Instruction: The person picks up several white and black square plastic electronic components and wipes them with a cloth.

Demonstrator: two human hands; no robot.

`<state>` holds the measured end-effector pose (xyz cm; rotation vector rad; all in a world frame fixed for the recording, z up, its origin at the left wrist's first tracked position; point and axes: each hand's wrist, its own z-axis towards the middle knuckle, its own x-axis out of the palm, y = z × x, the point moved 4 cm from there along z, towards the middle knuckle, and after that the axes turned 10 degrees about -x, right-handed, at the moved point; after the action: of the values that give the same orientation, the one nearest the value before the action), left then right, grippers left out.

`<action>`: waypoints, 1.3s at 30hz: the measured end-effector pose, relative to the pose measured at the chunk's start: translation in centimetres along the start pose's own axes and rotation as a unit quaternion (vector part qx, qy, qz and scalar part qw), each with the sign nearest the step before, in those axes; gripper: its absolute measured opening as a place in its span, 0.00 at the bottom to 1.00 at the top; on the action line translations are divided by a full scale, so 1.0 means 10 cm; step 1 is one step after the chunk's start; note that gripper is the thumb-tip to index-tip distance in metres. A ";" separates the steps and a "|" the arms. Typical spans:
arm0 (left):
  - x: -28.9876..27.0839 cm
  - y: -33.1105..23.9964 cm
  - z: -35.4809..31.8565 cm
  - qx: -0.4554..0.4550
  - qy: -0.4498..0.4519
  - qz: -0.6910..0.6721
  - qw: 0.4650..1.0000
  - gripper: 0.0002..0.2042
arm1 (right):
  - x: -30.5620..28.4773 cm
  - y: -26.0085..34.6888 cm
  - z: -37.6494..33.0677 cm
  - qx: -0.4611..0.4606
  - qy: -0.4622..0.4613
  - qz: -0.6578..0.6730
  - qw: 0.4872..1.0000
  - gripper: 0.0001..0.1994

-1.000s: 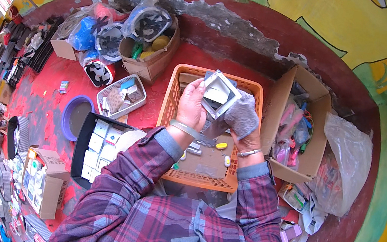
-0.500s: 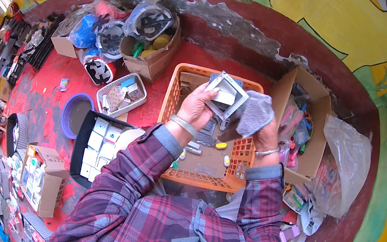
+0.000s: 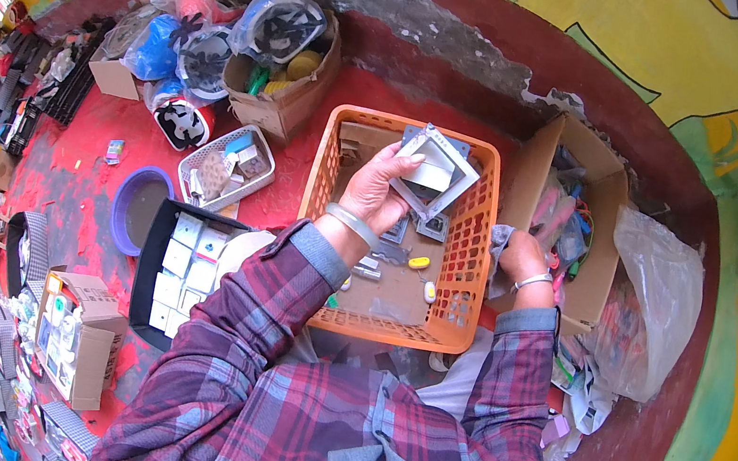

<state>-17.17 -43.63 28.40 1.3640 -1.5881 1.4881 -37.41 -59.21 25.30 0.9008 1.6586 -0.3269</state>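
Note:
Over an orange plastic basket [image 3: 328,119], my left hand [image 3: 376,195] grips a square white frame [image 3: 462,183] by its left side, thumb on top. The frame is tilted, and a pale flat panel shows inside its opening. My right hand [image 3: 523,259] is closed on a grey cloth [image 3: 501,239], bunched up beside the basket's right rim. Most of that cloth is hidden by the fingers. On the basket's floor lie a yellow oval item [image 3: 418,263], a white-and-yellow one [image 3: 429,292] and several small grey pieces [image 3: 432,227].
A cardboard box [image 3: 591,292] of bagged goods stands right of the basket, with clear plastic sheeting [image 3: 657,283] beyond. To the left are a white basket [image 3: 252,184], a purple basin [image 3: 119,212] and a black tray [image 3: 146,283] of white boxes. Another carton [image 3: 286,113] sits near the wall.
My right hand has drawn the grey cloth away from the frame, moving right and bunching it. The frame stays in my left hand, now more fully visible.

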 end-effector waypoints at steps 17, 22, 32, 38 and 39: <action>-0.17 0.00 0.07 -0.022 -0.048 -0.091 0.994 0.16 | 0.75 -1.12 0.13 -0.045 0.127 -0.054 0.989 0.15; -0.07 0.08 0.03 -0.030 -0.049 -0.067 0.996 0.17 | 0.57 -1.13 0.01 -0.006 0.077 -0.063 0.995 0.14; 0.05 0.22 0.00 -0.024 0.009 0.049 0.998 0.18 | -0.11 0.67 -0.06 -0.105 -0.105 0.668 0.729 0.15; 0.01 0.19 0.04 -0.046 -0.014 -0.004 0.999 0.26 | -0.24 0.82 -0.10 -0.164 -0.113 0.770 0.606 0.08; -0.01 0.17 0.05 -0.045 -0.017 -0.012 0.999 0.26 | -0.29 0.84 -0.14 -0.189 -0.132 0.770 0.595 0.08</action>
<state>-18.57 -44.35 27.59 1.3583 -1.6339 1.3689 -32.36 -53.83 30.49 1.4902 0.1733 1.0207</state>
